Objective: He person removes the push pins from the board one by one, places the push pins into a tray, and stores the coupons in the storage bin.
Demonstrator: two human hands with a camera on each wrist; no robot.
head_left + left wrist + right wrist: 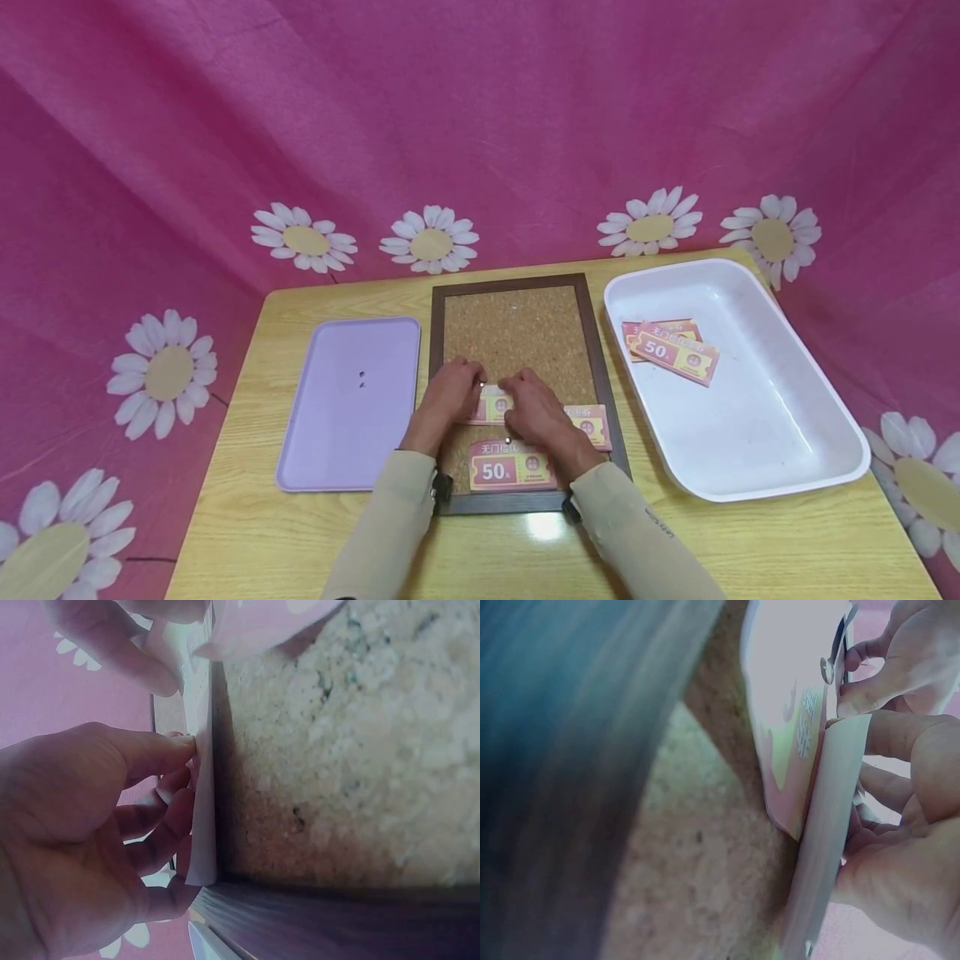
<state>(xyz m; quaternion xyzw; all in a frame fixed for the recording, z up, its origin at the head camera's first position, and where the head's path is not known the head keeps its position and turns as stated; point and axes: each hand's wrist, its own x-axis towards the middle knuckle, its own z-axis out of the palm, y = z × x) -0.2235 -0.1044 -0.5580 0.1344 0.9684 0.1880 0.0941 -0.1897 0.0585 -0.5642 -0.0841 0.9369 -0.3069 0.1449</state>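
While the left hand [453,390] and right hand [534,407] both work at the middle coupon [496,407], fingers are bent: left thumb and forefinger tips nearly together on its left end, right fingers at its right end, small thumb-to-finger gap. Can't tell if either is pinching paper or a pin.

Middle coupon is on the near half of the corkboard [517,337], long axis left-right, roughly parallel to the near edge. Lower coupon [495,475] sits at that near edge, same axis, "50" reading upright to the person; right coupon [594,427] reaches the right frame edge.

Right wrist view adds: round metal pin [826,670] up close, one coupon corner lifted off the cork. Left wrist view has the middle coupon edge-on.

White tub [757,425], bench [225,533] right side: overlapping coupons near its left wall, top one slanting down-right. Lilac tray [330,433], bench left: two tiny dark items [362,379] mid-tray.
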